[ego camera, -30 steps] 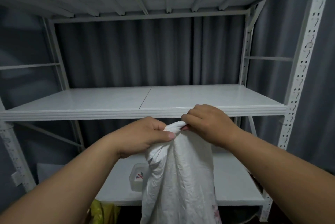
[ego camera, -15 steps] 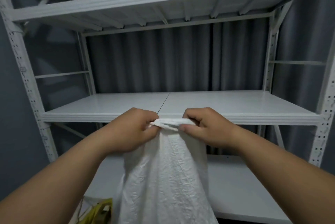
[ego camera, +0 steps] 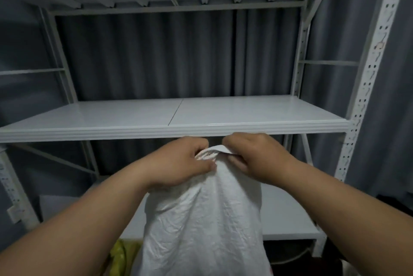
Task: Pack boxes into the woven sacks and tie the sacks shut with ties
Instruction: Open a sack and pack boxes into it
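Observation:
A white woven sack (ego camera: 201,226) hangs upright in front of me, its body crinkled and reaching below the frame. My left hand (ego camera: 178,164) grips the bunched left side of the sack's mouth. My right hand (ego camera: 254,155) pinches the right side of the mouth, where a flat edge of the fabric sticks up between the two hands. No box and no tie can be seen; what is inside the sack is hidden.
A white metal rack stands right behind the sack, its middle shelf (ego camera: 156,130) just above my hands and a lower shelf (ego camera: 288,222) behind the sack. Something yellow (ego camera: 121,255) lies at the bottom left. Grey curtains hang behind the rack.
The sack's mouth was stretched flat between my hands half a second ago; now my hands are closer and the mouth is bunched. The view has swung back to the right.

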